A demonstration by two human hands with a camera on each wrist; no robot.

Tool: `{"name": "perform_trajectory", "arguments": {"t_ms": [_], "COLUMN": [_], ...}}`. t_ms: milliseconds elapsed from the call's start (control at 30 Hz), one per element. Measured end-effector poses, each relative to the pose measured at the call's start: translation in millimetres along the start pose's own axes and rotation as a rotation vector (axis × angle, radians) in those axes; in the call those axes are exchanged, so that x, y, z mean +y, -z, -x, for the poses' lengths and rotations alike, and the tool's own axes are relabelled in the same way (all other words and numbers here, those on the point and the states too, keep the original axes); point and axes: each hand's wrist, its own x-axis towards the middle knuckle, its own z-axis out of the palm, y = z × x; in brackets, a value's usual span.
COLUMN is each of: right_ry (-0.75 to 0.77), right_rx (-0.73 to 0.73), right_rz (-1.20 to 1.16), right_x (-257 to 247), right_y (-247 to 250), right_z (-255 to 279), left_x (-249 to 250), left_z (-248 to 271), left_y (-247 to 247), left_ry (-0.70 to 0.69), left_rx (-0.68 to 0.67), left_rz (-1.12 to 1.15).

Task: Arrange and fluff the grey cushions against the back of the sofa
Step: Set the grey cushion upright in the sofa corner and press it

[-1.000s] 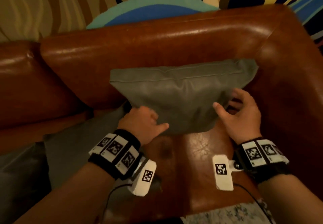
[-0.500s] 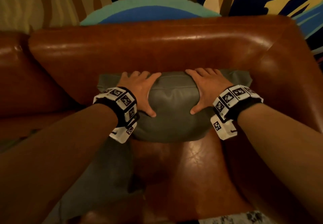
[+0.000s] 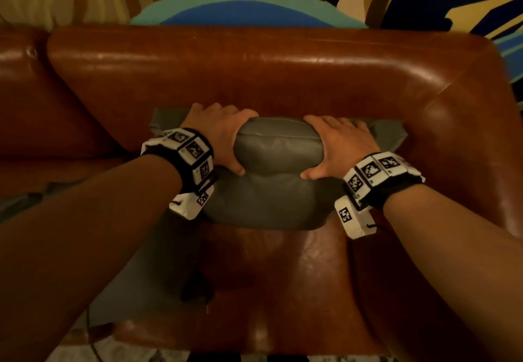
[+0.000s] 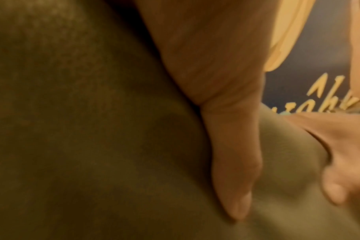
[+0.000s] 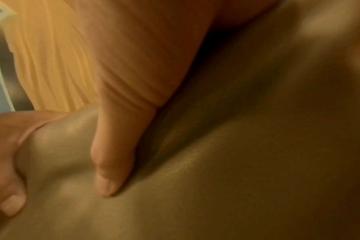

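Observation:
A grey cushion stands on the seat, leaning against the brown leather sofa back. My left hand grips its upper left part, fingers over the top edge and thumb on the front. My right hand grips the upper right part the same way. The cushion's middle bulges up between the two hands. In the left wrist view my thumb digs into the grey cushion. In the right wrist view my thumb presses a crease into the cushion.
A second grey cushion lies flat on the seat at the lower left, partly under my left forearm. The sofa's armrest rises on the right. Bare seat leather shows in front. A painted wall stands behind the sofa.
Both hands went from the cushion's lower edge up to its top edge. They have since squeezed inward, so the middle bulges more.

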Motion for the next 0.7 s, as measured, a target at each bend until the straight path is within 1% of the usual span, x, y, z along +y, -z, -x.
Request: {"name": "perform_trajectory", "arguments": {"t_ms": [67,167,267,333,500,567,700], "right_ry": [0.003,0.015,0.002,0.0,-0.032,-0.037,-0.055], "right_rx": [0.007,-0.009,-0.013,-0.008,0.014,0.03,0.048], "right_rz": [0.002,0.075,0.117,0.13,0.081,0.074,0.032], "right_x": [7.8,7.5,2.0,-1.3,-2.3,-2.7,-8.5], "right_y": [-1.2,-7.5,-20.9,-23.5,-3.0,-3.9,-17.6], "right_z": [6.7,17.2,22.1,15.6,-13.0,-9.8,11.3], "left_x": [-1.1,-3.4,6.5,5.2,-11.7,-10.8,-8.1], "left_z": [-0.3,12.8,27.0,22.9,-4.4,0.5,32.1], "left_y": [0.0,-9.3,-32.6,-39.4,-12.0,-14.9,-31.5], "left_ry": [0.0,0.056,0.044,0.038,0.016,0.006,0.006], "left_rx": [0.014,0.017,-0.04,-0.063,-0.029,-0.009,0.045], "left_rz": [0.004,-0.015,-0.061,-0.031,0.011,0.024,0.049]}}
